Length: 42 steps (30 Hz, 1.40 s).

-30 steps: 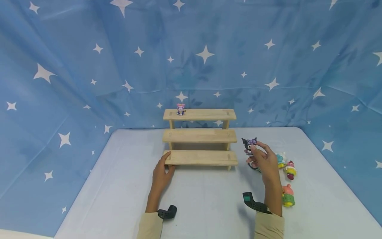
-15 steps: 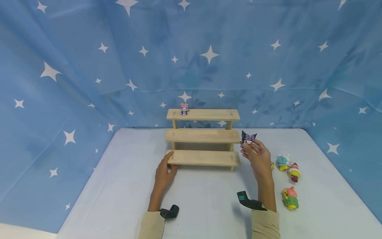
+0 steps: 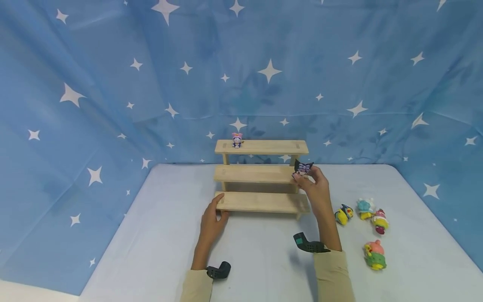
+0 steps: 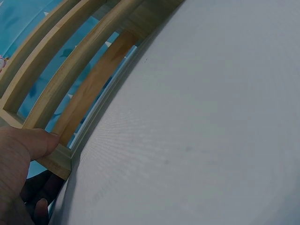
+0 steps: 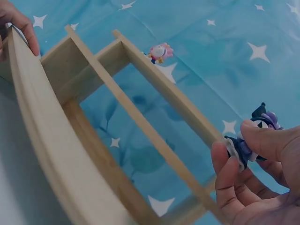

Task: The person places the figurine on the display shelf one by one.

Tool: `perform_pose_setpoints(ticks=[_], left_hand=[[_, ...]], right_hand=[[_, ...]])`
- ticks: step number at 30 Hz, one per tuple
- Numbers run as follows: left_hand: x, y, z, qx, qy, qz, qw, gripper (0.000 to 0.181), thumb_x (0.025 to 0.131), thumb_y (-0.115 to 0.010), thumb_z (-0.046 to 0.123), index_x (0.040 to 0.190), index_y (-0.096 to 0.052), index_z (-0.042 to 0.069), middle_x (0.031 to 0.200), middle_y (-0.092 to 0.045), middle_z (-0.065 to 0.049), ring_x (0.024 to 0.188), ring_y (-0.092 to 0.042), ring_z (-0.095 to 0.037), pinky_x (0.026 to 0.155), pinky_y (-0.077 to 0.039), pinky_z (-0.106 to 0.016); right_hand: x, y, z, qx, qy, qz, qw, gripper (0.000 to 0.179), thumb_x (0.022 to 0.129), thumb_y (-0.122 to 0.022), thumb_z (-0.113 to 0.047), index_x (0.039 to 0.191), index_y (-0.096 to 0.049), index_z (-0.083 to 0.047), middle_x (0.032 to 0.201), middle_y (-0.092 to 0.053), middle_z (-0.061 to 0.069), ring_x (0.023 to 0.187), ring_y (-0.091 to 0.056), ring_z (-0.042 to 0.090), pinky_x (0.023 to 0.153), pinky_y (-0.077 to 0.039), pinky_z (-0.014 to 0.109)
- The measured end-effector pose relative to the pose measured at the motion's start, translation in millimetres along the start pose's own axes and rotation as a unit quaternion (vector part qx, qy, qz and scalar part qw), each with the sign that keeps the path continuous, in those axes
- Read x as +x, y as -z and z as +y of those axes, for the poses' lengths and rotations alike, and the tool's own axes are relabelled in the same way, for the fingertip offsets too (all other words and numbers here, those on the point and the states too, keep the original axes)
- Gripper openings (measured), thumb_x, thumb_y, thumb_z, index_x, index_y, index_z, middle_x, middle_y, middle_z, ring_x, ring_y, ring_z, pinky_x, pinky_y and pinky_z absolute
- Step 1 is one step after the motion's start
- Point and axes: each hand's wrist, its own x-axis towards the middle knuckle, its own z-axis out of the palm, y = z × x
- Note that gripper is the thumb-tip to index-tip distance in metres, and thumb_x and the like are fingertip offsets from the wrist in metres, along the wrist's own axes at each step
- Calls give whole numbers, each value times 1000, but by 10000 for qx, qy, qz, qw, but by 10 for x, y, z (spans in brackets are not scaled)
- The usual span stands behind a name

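Note:
A three-tier wooden display shelf (image 3: 262, 202) stands at the back of the table. My left hand (image 3: 212, 224) grips the left end of its lowest tier; in the left wrist view the thumb (image 4: 40, 141) lies on the wood, with fingers behind. Between thumb and fingers, my right hand (image 3: 318, 191) pinches a small black-and-purple figurine (image 3: 303, 167) with pointed ears. It is held upright by the right end of the middle tier; whether it touches the wood I cannot tell. A pink-and-blue figurine (image 3: 237, 140) sits at the left of the top tier.
Right of the right forearm lie several figurines: a yellow-and-blue one (image 3: 344, 214), a white-and-teal one (image 3: 365, 208), a pink-and-yellow one (image 3: 380, 221) and a pink-and-green one (image 3: 375, 255). A blue star-patterned curtain (image 3: 181, 96) hangs behind the white table (image 3: 256, 260).
My right hand has carried the black-and-purple figurine leftward and up to the shelf, uncovering the yellow-and-blue figurine. The left hand keeps its hold on the shelf. The head view has shifted slightly.

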Motion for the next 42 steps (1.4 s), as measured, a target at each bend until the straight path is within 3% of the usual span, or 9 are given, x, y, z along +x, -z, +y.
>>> perform_pose_setpoints(ticks=[6,12,17,21,25,30,42], left_hand=[[-1,-19,16,14,-20,-13,10000,62,88,-65,8,144,-45,22,146,-50,-14,137,-45,-34,110,-37,-55],[-29,-36,32,6,27,-24,10000,62,87,-65,7,144,-45,20,145,-51,-17,136,-45,-36,110,-37,-54],[-38,-66,28,45,3,-28,10000,62,87,-65,7,144,-45,21,145,-51,-16,136,-46,-35,110,-38,-54],[-35,-89,28,64,-8,-32,10000,62,88,-65,7,145,-45,22,145,-51,-15,136,-46,-35,109,-38,-55],[-32,-99,27,87,38,-65,9999,63,88,-66,8,145,-44,23,146,-50,-15,137,-45,-35,110,-37,-54],[-30,-75,16,110,-48,-28,9999,63,87,-67,8,144,-45,22,144,-51,-16,135,-46,-36,109,-39,-54],[-9,-5,-22,121,-218,116,9996,63,86,-67,5,144,-46,19,142,-52,-19,134,-48,-37,108,-40,-54]], right_hand=[[168,-57,-231,153,458,-164,9987,39,90,-69,-12,124,-52,-7,111,-53,-3,83,-69,4,74,-57,20],[335,-112,-378,199,1005,-365,9941,39,89,-68,-5,124,-52,-1,107,-54,-2,83,-68,2,73,-57,19],[531,-190,-355,-382,1573,-192,9866,45,88,-72,-11,127,-53,0,110,-57,2,84,-66,2,73,-55,15],[640,-256,-370,-1016,1965,79,9752,46,86,-74,-13,126,-56,1,112,-63,14,87,-68,17,72,-53,12],[715,-308,-340,-1658,2084,339,9633,42,85,-75,-12,121,-58,2,112,-67,20,96,-70,32,77,-57,22],[764,-355,-276,-1912,2052,473,9587,41,85,-75,-12,120,-58,2,112,-68,22,102,-70,34,83,-58,41],[859,-444,-256,-2117,2208,737,9492,41,83,-77,-20,115,-60,0,101,-73,22,82,-72,34,81,-56,46]])
